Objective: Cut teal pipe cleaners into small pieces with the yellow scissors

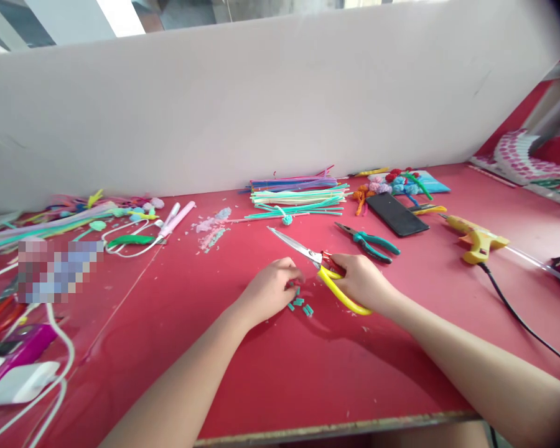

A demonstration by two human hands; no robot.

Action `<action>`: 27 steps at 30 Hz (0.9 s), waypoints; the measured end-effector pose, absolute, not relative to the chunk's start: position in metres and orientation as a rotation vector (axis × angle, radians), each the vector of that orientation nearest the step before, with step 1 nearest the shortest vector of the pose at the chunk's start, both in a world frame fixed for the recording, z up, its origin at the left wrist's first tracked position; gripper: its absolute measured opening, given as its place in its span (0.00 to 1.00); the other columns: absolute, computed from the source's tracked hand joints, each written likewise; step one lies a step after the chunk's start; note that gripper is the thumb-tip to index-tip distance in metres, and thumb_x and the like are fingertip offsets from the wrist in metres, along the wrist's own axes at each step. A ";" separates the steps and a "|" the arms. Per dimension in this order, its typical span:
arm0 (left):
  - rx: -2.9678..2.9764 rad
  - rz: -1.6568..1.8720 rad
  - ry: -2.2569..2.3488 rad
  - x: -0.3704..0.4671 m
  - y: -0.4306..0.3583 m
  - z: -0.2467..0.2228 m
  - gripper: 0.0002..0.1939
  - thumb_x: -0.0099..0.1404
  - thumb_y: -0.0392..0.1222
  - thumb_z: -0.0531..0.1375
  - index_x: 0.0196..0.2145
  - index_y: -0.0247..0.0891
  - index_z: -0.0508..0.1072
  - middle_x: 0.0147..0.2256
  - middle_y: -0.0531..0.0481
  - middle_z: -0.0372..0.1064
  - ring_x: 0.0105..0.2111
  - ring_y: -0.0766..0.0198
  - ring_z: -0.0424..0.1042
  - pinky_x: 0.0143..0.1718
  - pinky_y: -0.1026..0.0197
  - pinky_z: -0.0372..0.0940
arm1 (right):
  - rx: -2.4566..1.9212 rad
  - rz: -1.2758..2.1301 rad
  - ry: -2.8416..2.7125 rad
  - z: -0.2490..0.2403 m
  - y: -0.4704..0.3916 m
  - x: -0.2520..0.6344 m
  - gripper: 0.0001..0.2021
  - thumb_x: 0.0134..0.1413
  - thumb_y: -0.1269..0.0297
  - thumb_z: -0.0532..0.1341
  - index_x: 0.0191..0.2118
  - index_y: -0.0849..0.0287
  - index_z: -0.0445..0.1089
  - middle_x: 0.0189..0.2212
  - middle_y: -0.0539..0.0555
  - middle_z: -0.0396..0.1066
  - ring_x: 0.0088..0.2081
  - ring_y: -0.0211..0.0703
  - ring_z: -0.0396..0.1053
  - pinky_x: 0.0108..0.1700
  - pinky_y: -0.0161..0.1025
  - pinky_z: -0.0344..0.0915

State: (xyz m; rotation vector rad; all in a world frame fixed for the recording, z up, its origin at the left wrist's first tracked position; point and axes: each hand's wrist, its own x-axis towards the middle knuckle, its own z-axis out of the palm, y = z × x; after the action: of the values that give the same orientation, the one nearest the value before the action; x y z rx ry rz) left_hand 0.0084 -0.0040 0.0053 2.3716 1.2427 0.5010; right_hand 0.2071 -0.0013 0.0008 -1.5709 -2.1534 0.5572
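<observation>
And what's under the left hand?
Small teal pieces show on the red table right by the left hand. What lies directly beneath the hand is covered, so I can't tell whether more pieces are there.

Bare-handed and bare-armed on both sides.
Shows a left hand (270, 289) and a right hand (361, 281), both bare, with slender bare wrists; a left forearm (182, 373), smooth in outline, slim at the wrist and broadening evenly as far as the lower edge of the view; a right forearm (466, 351) of much the same taper, bare along its clear stretch, with the far end too dim and blurred to tell; and, low down, what looks like part of a bare leg (434, 437), mostly cut off.
</observation>
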 end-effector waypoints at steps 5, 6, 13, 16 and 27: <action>2.418 0.486 1.161 0.012 -0.009 0.008 0.10 0.52 0.30 0.52 0.30 0.40 0.69 0.30 0.50 0.61 0.33 0.64 0.63 0.35 0.64 0.58 | -1.552 0.573 -2.125 0.000 -0.002 0.207 0.10 0.40 0.57 0.54 0.20 0.59 0.57 0.15 0.46 0.56 0.18 0.30 0.48 0.20 0.31 0.42; 2.423 0.493 1.138 0.012 -0.011 0.009 0.10 0.52 0.31 0.52 0.30 0.40 0.69 0.30 0.50 0.62 0.34 0.64 0.63 0.35 0.63 0.58 | -1.544 0.572 -2.121 -0.001 -0.002 0.207 0.10 0.40 0.58 0.54 0.20 0.59 0.57 0.15 0.46 0.56 0.18 0.30 0.48 0.20 0.31 0.42; 2.499 0.369 1.022 0.018 -0.019 0.013 0.07 0.52 0.32 0.54 0.28 0.39 0.70 0.30 0.50 0.61 0.33 0.64 0.62 0.35 0.64 0.57 | -1.549 0.559 -2.115 -0.002 -0.001 0.207 0.11 0.40 0.57 0.54 0.20 0.59 0.57 0.15 0.45 0.55 0.19 0.30 0.47 0.20 0.31 0.42; 2.507 0.362 1.012 0.020 -0.020 0.013 0.07 0.52 0.32 0.54 0.27 0.39 0.69 0.30 0.50 0.62 0.33 0.65 0.63 0.35 0.64 0.57 | -1.552 0.560 -2.113 -0.003 -0.002 0.206 0.10 0.40 0.58 0.54 0.20 0.59 0.57 0.15 0.45 0.55 0.19 0.30 0.47 0.20 0.31 0.42; 2.278 0.543 1.144 0.022 -0.019 0.010 0.05 0.50 0.31 0.54 0.23 0.38 0.67 0.28 0.51 0.62 0.30 0.65 0.62 0.33 0.63 0.58 | -1.459 0.873 -1.977 0.001 -0.005 0.206 0.08 0.39 0.62 0.54 0.21 0.62 0.60 0.17 0.45 0.50 0.20 0.30 0.46 0.20 0.29 0.42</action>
State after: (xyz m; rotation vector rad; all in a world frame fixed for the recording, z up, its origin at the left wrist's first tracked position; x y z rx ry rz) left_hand 0.0218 -0.0186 0.0098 2.2776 1.1437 0.5425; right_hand 0.2058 -0.0046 0.0015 -1.4595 -1.9773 0.8730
